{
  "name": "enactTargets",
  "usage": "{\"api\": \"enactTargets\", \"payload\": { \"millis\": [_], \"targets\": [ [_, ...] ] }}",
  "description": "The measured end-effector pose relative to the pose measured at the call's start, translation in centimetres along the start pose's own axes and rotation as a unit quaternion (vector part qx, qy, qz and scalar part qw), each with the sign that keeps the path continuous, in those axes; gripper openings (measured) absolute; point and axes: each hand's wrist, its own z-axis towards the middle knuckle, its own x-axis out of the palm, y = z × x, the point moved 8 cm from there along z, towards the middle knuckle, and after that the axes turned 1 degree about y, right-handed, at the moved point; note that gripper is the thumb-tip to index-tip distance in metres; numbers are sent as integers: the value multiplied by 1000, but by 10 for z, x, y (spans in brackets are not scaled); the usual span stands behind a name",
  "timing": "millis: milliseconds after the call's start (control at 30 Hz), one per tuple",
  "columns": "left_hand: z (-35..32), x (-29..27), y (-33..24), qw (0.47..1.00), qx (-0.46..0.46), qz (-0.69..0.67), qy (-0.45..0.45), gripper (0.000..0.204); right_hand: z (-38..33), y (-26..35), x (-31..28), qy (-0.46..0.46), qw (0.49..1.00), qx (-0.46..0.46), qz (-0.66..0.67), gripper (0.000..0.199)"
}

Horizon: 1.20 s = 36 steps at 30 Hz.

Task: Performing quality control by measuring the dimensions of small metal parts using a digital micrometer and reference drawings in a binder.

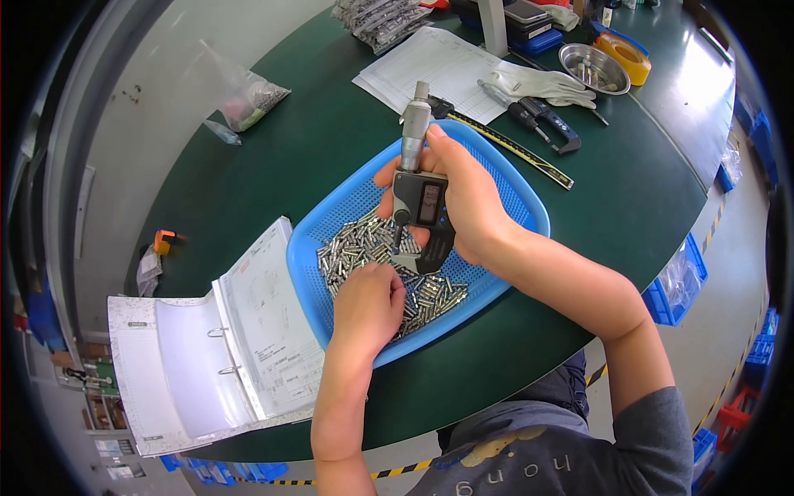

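My right hand (467,194) is wrapped round a digital micrometer (428,198), its silver thimble pointing away from me and its small display facing up. The measuring jaw hangs over a blue perforated plastic basket (529,217). Many small silver metal pins (357,246) lie heaped inside that basket. My left hand (368,299) is over the pins, just below the micrometer's frame, with its fingers curled closed. Whatever its fingertips may hold is hidden.
An open ring binder (277,339) with printed sheets lies left of the basket. Beyond it are a caliper (529,161), a second micrometer (546,122), white gloves (542,85), a metal bowl (594,69) and orange tape (624,56). A plastic bag of parts (252,101) rests far left.
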Motion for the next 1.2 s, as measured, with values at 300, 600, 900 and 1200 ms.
{"api": "enactTargets", "payload": {
  "millis": [300,600,900,1200],
  "targets": [
    [-4,-21,1,990,-50,-93,-94,17,0,-2,0,16,1000,8,3,57],
    [-9,-27,3,736,-10,-672,-76,14,-6,-7,11,70,995,63,43,57],
    [-10,-29,4,728,2,-682,-74,13,-7,-8,17,88,991,79,56,57],
    [-11,-28,3,734,-3,-675,-69,12,-6,-8,18,98,990,70,67,56]
  ]
}}
